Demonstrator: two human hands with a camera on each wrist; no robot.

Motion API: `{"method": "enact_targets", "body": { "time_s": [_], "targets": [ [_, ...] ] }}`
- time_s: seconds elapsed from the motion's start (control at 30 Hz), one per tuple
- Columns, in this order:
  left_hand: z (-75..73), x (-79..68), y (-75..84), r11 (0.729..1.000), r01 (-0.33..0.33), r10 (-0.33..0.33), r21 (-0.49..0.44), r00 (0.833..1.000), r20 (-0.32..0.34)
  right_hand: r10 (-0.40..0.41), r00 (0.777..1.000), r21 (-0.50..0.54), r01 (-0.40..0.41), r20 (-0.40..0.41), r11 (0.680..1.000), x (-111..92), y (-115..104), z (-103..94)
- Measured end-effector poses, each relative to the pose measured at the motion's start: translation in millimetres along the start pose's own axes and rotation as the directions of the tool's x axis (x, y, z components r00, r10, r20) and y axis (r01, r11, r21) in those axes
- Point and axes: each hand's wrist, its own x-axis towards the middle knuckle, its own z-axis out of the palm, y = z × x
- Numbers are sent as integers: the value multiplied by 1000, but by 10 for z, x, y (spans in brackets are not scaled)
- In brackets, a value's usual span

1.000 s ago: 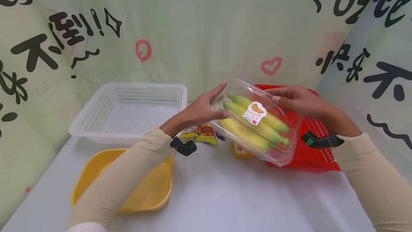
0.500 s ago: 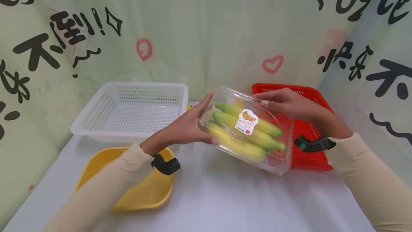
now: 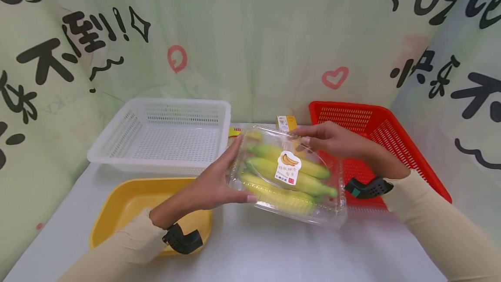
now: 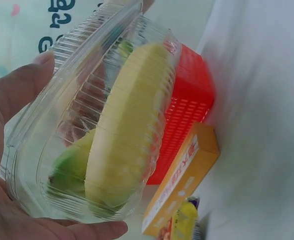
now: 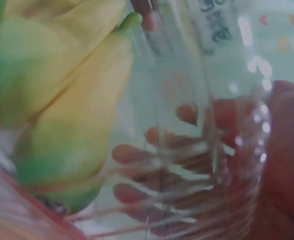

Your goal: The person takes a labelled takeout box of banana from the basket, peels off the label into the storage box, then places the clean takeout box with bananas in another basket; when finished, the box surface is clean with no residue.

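Observation:
A clear plastic clamshell box of bananas (image 3: pixel 289 182) with a white banana label is held tilted above the table in the head view. My left hand (image 3: pixel 207 182) grips its left end, thumb over the near edge. On the far right edge, my right hand (image 3: pixel 336 140) pinches the box between thumb and fingers. Through the ribbed side, yellow-green bananas (image 4: pixel 127 125) show in the left wrist view. The right wrist view shows banana ends (image 5: pixel 72 135) close up, with my right fingers (image 5: pixel 132 155) seen through the clear plastic.
A white basket (image 3: pixel 156 160) stands at the back left, a yellow tray (image 3: pixel 141 184) in front of it. To the right is a red basket (image 3: pixel 411 156). Behind the box are an orange-yellow carton (image 3: pixel 287 122) and a snack packet (image 3: pixel 235 132), both partly hidden.
Both hands have brought the banana box left and toward me, away from the red basket. The box has tilted less steeply, and the carton's top now shows behind it.

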Motion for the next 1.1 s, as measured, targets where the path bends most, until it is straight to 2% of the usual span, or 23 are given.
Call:
{"method": "enact_targets", "body": {
  "time_s": [0.2,0.3,0.43,0.57,0.7,0.9,1.1],
  "targets": [
    [38,-207,-42,994,98,-94,53,993,-65,-30,997,85,24,74,996,56,49,153],
    [68,-303,-75,990,107,-98,90,991,-93,-63,993,82,55,97,995,82,82,225],
    [107,-402,-134,991,84,-72,106,991,-112,-99,988,38,95,117,995,121,116,308],
    [152,-470,-205,993,79,-68,87,989,-129,-72,988,39,68,136,997,155,154,387],
    [218,-552,-272,992,117,-109,42,982,-153,-42,988,51,35,150,998,177,206,483],
    [310,-684,-314,986,155,-139,69,970,-197,-88,985,45,82,151,996,232,285,639],
    [366,-715,-309,978,200,-183,68,963,-198,-71,986,74,60,154,995,239,349,719]
  ]
}}
